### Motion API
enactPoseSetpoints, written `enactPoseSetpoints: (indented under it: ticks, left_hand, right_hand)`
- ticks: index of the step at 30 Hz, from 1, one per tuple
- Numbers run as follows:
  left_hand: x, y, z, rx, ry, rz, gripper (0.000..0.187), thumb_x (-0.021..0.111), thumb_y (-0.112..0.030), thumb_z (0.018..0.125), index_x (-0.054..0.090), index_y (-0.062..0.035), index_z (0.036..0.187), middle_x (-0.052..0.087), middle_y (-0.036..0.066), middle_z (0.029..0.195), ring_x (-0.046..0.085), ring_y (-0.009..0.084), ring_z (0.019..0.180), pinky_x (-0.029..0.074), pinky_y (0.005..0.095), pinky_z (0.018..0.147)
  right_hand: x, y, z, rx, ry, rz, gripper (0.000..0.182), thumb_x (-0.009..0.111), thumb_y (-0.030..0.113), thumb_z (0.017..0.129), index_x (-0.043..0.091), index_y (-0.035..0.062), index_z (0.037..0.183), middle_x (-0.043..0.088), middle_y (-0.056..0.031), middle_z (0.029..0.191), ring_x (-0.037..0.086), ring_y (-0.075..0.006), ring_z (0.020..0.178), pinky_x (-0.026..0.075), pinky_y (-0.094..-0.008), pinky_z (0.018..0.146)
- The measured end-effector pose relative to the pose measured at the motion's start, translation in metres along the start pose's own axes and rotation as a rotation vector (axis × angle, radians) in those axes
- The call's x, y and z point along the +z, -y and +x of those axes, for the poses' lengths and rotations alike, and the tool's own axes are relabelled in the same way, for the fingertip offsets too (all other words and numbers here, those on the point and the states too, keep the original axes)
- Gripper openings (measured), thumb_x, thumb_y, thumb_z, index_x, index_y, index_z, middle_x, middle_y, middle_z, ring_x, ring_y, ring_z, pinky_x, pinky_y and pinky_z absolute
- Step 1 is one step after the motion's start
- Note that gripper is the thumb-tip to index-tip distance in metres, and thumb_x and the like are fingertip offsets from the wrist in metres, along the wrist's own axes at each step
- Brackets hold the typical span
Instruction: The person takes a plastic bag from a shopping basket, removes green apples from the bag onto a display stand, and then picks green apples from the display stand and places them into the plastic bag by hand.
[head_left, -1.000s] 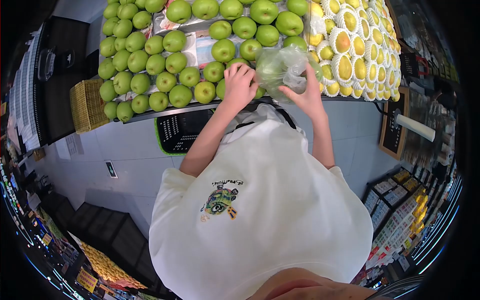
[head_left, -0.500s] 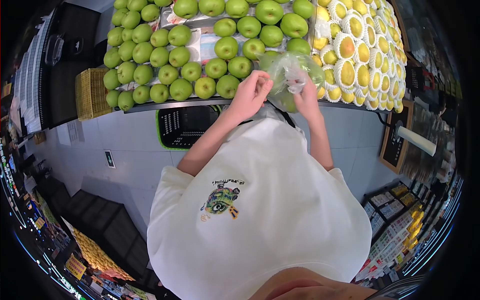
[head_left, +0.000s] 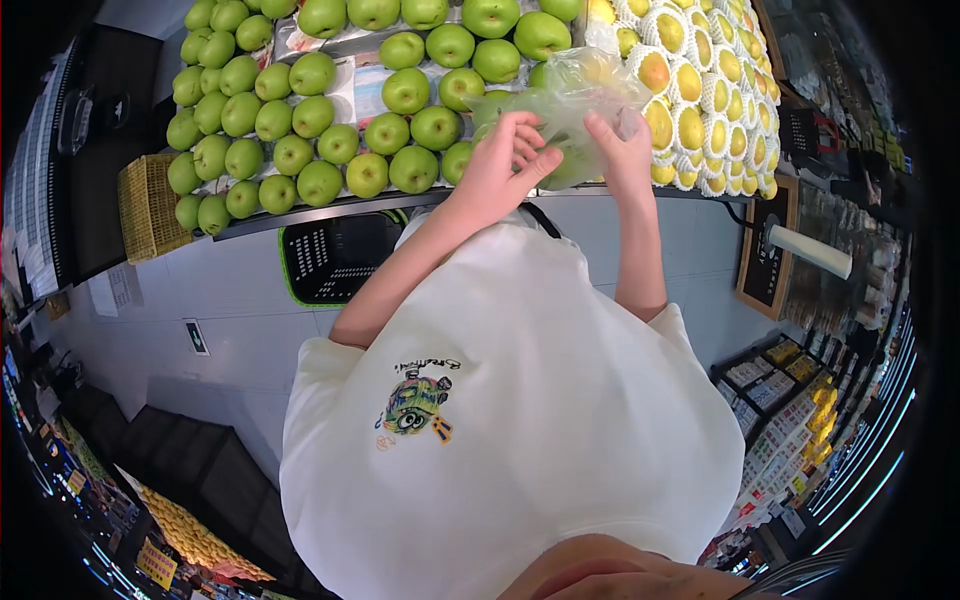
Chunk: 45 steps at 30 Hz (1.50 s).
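Observation:
A thin clear plastic bag is in front of me at the front of the fruit display, with green showing through its lower part. My right hand has fingers closed around the bag's gathered plastic on its right side. At the bag's left side is my left hand, its thumb apart from its loosely curved fingers. Green apples lie in rows to the left of and behind the bag. Yellow fruits in white foam nets are stacked right beside my right hand.
Below the display's dark front edge a black shopping basket with a green rim stands on the tiled floor. A yellow woven basket is at the left end. Off to the right are a framed blackboard and a white roll.
The bag has spread wider and shifted up and right relative to my body. My left fingers have come out of their pinch and loosened. The view has turned slightly, moving the display leftward.

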<state>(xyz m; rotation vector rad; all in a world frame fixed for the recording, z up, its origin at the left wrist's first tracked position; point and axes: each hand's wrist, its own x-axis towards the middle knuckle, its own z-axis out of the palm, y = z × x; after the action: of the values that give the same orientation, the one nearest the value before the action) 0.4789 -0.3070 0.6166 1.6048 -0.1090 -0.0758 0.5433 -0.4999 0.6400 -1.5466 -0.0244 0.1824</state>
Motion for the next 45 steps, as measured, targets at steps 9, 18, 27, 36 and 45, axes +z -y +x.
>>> enactPoseSetpoints:
  ticks: [9,18,27,36,45]
  left_hand:
    - [0.002,0.024,0.045,0.363,-0.148,0.648,0.032,0.075,-0.016,0.092,0.062,0.0027,0.115,0.071,0.012,0.097,0.07,0.0237,0.092,0.056,0.0359,0.086]
    - [-0.018,-0.023,0.074,0.094,0.044,-0.021,0.007,0.071,0.001,0.091,0.067,0.0012,0.097,0.069,0.003,0.085,0.066,0.0113,0.08,0.054,0.027,0.076]
    - [-0.032,-0.067,0.07,0.144,0.036,0.095,0.014,0.075,-0.001,0.092,0.068,0.0029,0.103,0.07,0.003,0.093,0.066,0.0103,0.085,0.057,0.025,0.081]
    - [-0.06,-0.024,0.03,0.018,0.043,-0.072,0.023,0.08,0.001,0.085,0.066,-0.001,0.104,0.064,-0.002,0.09,0.059,0.0068,0.083,0.055,0.0226,0.077]
    - [-0.034,-0.113,0.0,0.649,-0.28,0.093,0.034,0.074,0.007,0.085,0.064,-0.0034,0.116,0.063,0.004,0.09,0.063,0.0223,0.081,0.054,0.0353,0.078]
  right_hand:
    - [-0.034,0.003,0.019,0.068,0.107,0.487,0.032,0.059,0.029,0.106,0.066,0.0011,0.12,0.05,0.0044,0.079,0.047,-0.007,0.069,0.039,-0.0247,0.063]
    - [-0.019,0.044,0.035,-0.112,-0.132,0.54,0.03,0.057,0.025,0.108,0.061,-0.0008,0.123,0.04,0.0037,0.072,0.034,-0.0072,0.062,0.028,-0.0262,0.056]
    - [-0.018,0.03,0.028,-0.131,0.056,0.669,0.032,0.057,0.024,0.107,0.06,-0.0029,0.124,0.035,0.0041,0.073,0.031,-0.007,0.062,0.026,-0.0263,0.057]
    - [-0.021,0.03,0.029,-0.122,-0.05,0.459,0.034,0.062,0.026,0.105,0.067,-0.001,0.125,0.05,0.0056,0.079,0.047,-0.0047,0.072,0.041,-0.0231,0.068]
    - [-0.022,0.06,0.003,-0.065,0.041,-0.124,0.04,0.078,0.021,0.093,0.069,0.0069,0.129,0.069,-0.0008,0.116,0.059,-0.0083,0.104,0.049,-0.0273,0.092]
